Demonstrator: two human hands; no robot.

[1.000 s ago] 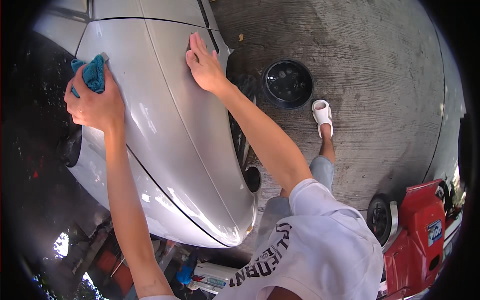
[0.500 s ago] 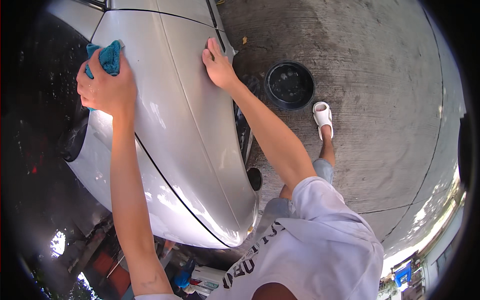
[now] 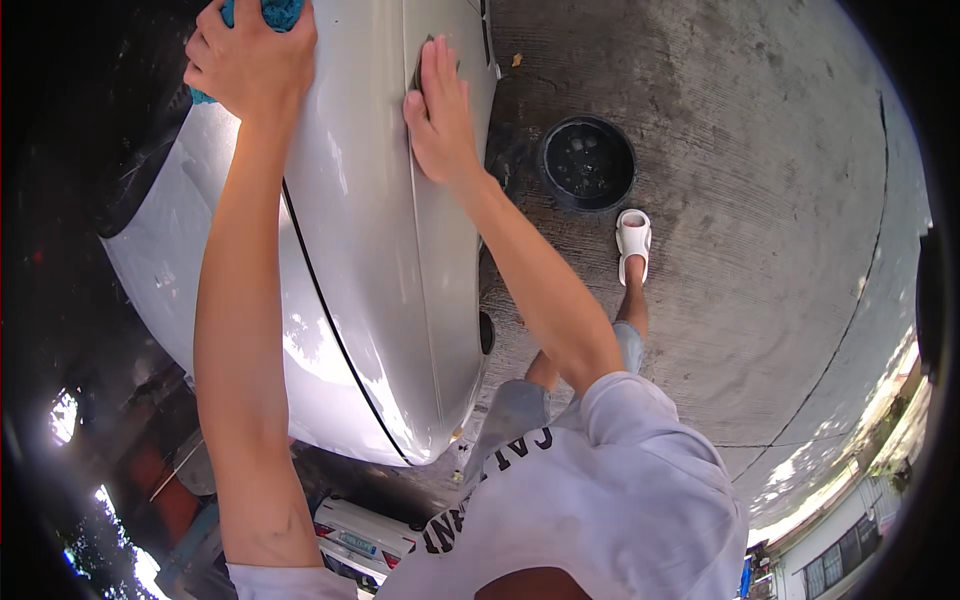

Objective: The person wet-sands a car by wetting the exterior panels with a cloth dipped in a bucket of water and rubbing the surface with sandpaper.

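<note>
My left hand (image 3: 255,65) is closed around a bunched teal cloth (image 3: 275,14) near the top edge of the view, at the border of the dark glass. Fingers cover most of the cloth, and part is cut off by the picture's edge. Beneath it curves the silver car body (image 3: 350,220), with bright reflections and a dark panel seam. My right hand (image 3: 442,120) rests on the car's side by a body crease, its fingers stretched out, with no object visible in it. Whatever lies under that palm is hidden.
A round black basin (image 3: 590,207) with dark, bubbly liquid stands on the concrete floor (image 3: 740,240), right of the car. My foot in a white clog (image 3: 633,240) is planted near it. A white vehicle (image 3: 365,535) shows at the bottom.
My left hand has moved farther away and slightly right with the teal cloth. The right hand stays on the car's side, a little farther up. The view has shifted slightly.
</note>
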